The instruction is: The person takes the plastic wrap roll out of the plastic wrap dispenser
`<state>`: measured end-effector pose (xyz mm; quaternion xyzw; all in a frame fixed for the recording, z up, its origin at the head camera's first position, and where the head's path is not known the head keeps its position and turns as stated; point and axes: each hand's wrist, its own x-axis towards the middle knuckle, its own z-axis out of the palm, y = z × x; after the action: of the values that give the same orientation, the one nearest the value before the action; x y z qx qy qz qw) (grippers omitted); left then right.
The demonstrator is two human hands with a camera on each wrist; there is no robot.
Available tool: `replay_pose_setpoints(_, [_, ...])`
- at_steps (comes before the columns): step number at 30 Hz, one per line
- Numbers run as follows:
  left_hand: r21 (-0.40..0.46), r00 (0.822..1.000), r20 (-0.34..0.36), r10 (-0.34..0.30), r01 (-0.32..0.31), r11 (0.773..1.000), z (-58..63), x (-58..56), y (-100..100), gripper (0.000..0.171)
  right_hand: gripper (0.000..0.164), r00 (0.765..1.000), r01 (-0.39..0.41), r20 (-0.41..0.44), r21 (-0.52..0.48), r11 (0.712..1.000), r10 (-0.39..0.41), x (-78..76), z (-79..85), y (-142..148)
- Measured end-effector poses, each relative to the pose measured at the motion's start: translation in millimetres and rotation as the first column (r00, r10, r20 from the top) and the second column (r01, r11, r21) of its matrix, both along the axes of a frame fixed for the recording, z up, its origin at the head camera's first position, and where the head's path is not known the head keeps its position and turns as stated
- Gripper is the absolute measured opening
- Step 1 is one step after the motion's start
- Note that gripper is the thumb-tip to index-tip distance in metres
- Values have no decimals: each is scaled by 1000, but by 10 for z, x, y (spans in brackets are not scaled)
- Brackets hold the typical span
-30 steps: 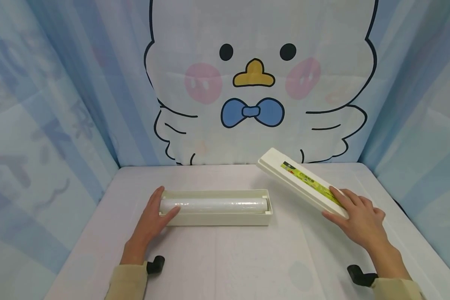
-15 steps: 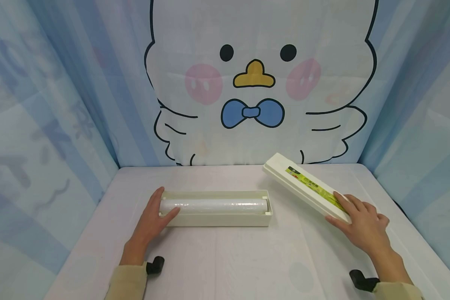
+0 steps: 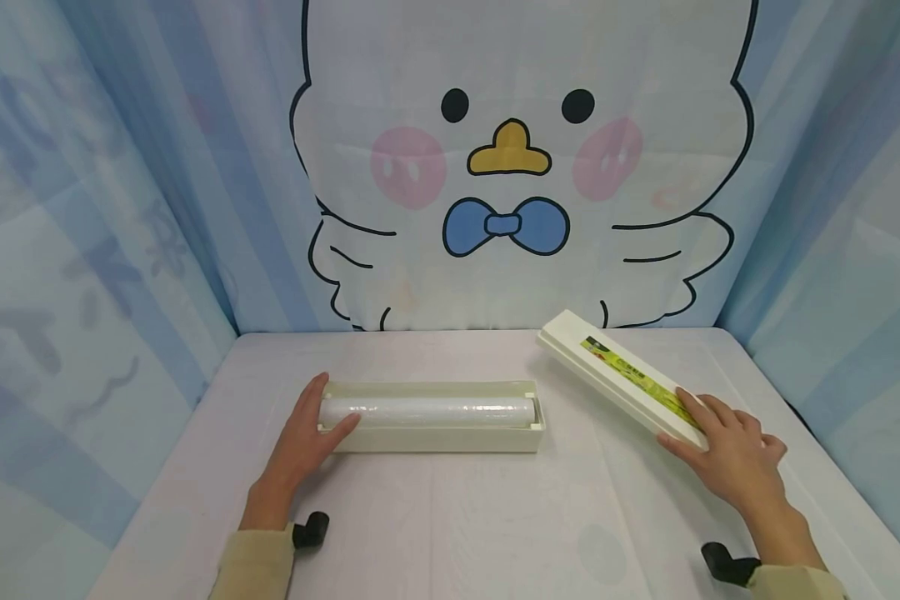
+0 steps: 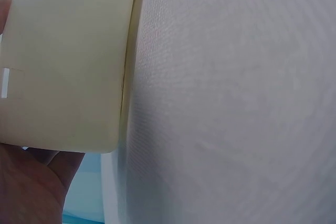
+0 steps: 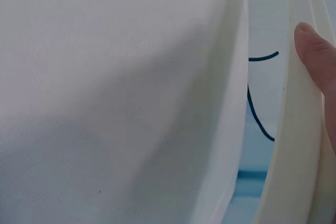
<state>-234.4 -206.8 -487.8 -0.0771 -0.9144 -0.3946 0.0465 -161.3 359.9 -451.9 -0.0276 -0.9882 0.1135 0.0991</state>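
Observation:
A cream plastic cling film box (image 3: 435, 441) lies lengthwise on the table, its top uncovered. Inside it sits a roll of clear cling film (image 3: 442, 411). My left hand (image 3: 296, 442) grips the box's left end, thumb over the front rim and fingers behind. In the left wrist view the box's end wall (image 4: 68, 61) fills the upper left. Off to the right, my right hand (image 3: 738, 457) holds the box's long lid (image 3: 570, 342) by its near end. The lid slants to the back left, its green-yellow label facing up. Backdrop shows between lid and table in the right wrist view.
A white cloth covers the table (image 3: 457, 525). Behind it hangs a backdrop curtain (image 3: 510, 275) with a cartoon bird, and blue patterned curtains (image 3: 82, 292) close in the sides. Black wrist mounts (image 3: 311, 530) show at both sleeves.
My right hand has shifted slightly right and toward me with the lid, drawing it lower and away from the box. The left hand and the box have stayed put.

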Motion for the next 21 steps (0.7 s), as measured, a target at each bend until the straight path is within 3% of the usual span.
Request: replay_pose_setpoints(21, [-3, 1000, 11, 10, -10, 1000, 25, 16, 14, 94, 89, 993, 94, 67, -13, 995, -93, 22, -136, 95])
